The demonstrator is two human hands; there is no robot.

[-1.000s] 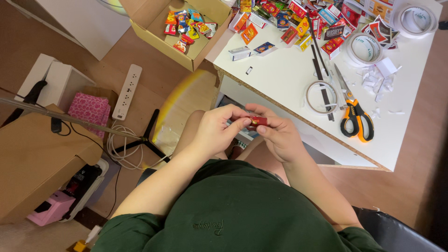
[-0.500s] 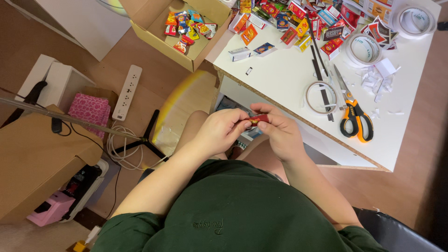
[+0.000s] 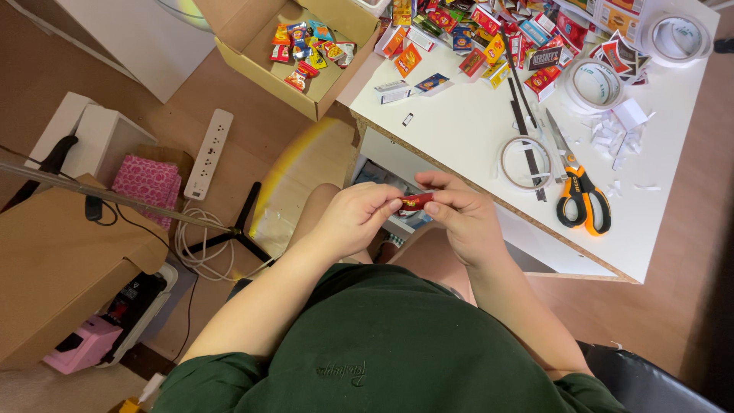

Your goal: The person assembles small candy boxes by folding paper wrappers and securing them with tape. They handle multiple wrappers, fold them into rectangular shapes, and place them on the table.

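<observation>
**Inspector:** Report, left to right

**Assistant:** At far left a pink pouch (image 3: 144, 183) and a white power strip (image 3: 209, 153) lie on the floor. Above them an open cardboard box (image 3: 252, 57) holds a small heap of coloured miniature packets. The left hand (image 3: 353, 218) has its thumb and fingertips closed on one end of a small red packet (image 3: 417, 201); the right hand (image 3: 460, 216) pinches the other end. The packet is held over the lap, just below the near edge of the white table (image 3: 466, 126)

**Inspector:** Step in hand?

**Assistant:** By my judgement, folding or pressing shut one miniature packet; how far it is closed I cannot tell, the fingers cover most of it

**Inspector:** What does the next move call for?

**Assistant:** Likely a firm, even pinch along the edges so the paper does not crumple

**Inspector:** Right side?

**Assistant:** A ring of clear tape (image 3: 524, 161), orange-handled scissors (image 3: 579, 191) and paper scraps lie on the table, untouched
</observation>
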